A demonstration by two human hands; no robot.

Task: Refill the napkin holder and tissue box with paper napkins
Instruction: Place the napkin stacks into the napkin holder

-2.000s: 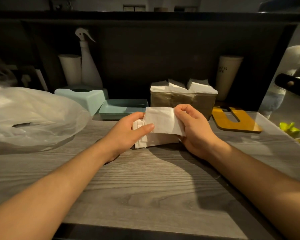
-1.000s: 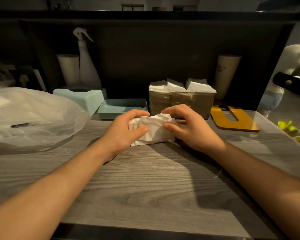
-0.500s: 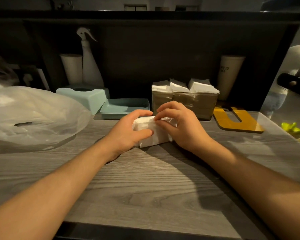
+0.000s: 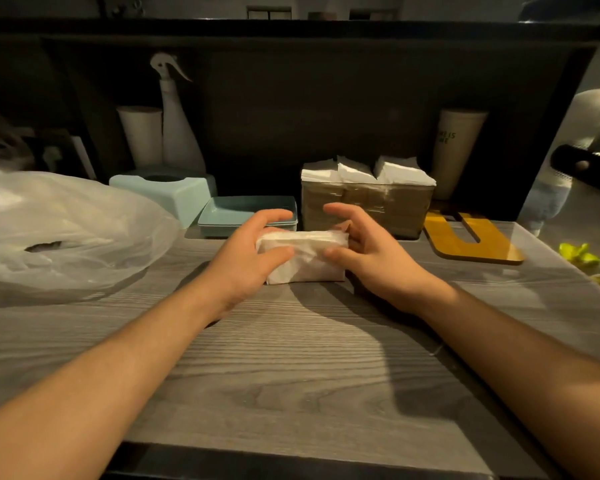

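fingers: the left hand curls round the left end of the napkin stack, thumb on its near face, forefinger arched above its top; the right hand cups the right end, thumb on the near face, fingers loosely curved and apart above it; neither pinches a single sheet
task's thing: the napkin stack stands on edge at the frame's centre on the wooden counter, squared into a block between the two palms
done: the napkin holder, just behind the hands right of centre, looks full, white napkins standing above its rim in three bundles; I judge that half finished
left: the tissue box, pale green, centre left, lies in two parts, its cover beside the open tray; I see no napkins in the tray, so the held block probably belongs there
change: two seconds ago the right hand lifted one loose sheet above the pile; half a second ago its fingers lay flat across the top; now they are raised and the block is neater
around: a clear plastic bag at left; a spray bottle upper left
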